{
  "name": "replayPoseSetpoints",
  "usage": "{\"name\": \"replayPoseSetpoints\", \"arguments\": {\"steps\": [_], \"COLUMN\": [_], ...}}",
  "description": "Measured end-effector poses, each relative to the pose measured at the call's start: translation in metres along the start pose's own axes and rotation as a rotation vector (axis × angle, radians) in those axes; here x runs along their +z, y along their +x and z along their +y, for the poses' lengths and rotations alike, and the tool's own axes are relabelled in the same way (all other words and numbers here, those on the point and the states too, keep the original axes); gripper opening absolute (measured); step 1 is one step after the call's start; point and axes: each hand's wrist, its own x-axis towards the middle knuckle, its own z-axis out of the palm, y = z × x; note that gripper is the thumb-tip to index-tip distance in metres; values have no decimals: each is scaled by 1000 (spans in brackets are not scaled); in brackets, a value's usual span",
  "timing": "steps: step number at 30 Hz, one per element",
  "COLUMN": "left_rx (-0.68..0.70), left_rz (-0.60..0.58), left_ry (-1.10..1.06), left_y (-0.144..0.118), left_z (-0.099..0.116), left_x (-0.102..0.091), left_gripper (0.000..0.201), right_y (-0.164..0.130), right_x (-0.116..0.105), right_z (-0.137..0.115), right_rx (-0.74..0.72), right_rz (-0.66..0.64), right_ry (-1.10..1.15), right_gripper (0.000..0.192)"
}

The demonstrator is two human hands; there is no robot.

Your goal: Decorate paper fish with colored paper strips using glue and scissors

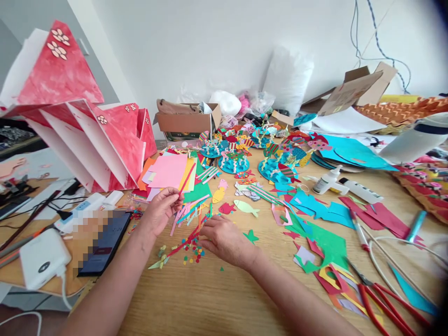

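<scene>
My left hand (164,209) pinches a narrow red paper strip (187,179), which slants up and to the right from the fingertips. Low over the tabletop, my right hand (226,239) has its fingers curled down and close together. What lies under those fingers is hidden. Beside them are another red strip (182,244), small coloured paper dots (193,252) and a pile of thin pastel paper strips (187,212). Paper fish cut-outs lie just beyond: a yellow fish (219,194), a red fish (227,208) and a pale green fish (246,207). A green paper star (251,236) rests to the right.
Stacked coloured paper (168,171) lies behind my left hand. Blue bases with paper fish (234,163) stand farther back. Glue bottle (327,179), green scraps (331,240) and red-handled scissors (380,298) are right. Phone (107,245), power bank (45,257) and red-painted cardboard structure (115,140) are left.
</scene>
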Motion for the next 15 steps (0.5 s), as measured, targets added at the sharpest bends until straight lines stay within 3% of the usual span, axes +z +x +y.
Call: {"name": "replayPoseSetpoints", "arguments": {"steps": [7, 10, 15], "left_rx": [-27, -41, -38], "left_rz": [22, 24, 59], "left_ry": [265, 350, 472], "left_y": [-7, -11, -17], "left_z": [-2, -5, -7], "left_x": [-3, -2, -1], "left_gripper": [29, 28, 24], "right_y": [23, 38, 59], "right_x": [-9, -3, 8], "right_z": [37, 47, 43], "right_rx": [354, 418, 464], "right_rz": [-112, -185, -259], "right_ry": [4, -29, -81], "right_gripper": [21, 17, 26]}}
